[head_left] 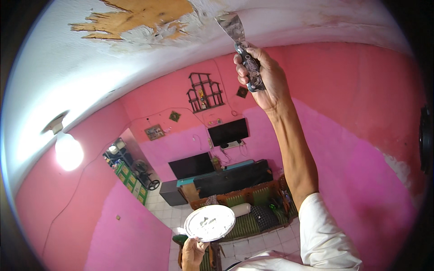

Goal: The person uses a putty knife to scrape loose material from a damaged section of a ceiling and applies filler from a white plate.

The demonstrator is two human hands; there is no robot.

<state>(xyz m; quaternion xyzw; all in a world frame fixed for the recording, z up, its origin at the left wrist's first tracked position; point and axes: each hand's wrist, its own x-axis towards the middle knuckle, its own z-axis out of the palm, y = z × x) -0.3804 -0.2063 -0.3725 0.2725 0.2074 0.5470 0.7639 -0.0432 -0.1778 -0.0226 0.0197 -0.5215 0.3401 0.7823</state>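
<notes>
Raised to the ceiling, my right hand (269, 77) is closed round the dark, smeared handle of a putty knife (232, 28). Its broad metal blade points up and rests at or very near the white ceiling (289, 20); contact is hard to make out. Left of the blade, a ragged brown patch of bare board (135, 17) shows, with rough whitish filler along its edge. Low in the view, my left hand (194, 253) grips the rim of a round white plate (209, 223), with its fingers partly hidden underneath. Smears of whitish paste lie on the plate.
A lit bulb (69, 151) hangs from the ceiling at left. Below stand a green-striped wooden sofa (239, 226), a television (191, 166) and a speaker box (172, 193). A wall-mounted screen (228, 132) and a dark house-shaped shelf (205, 92) are on the pink far wall.
</notes>
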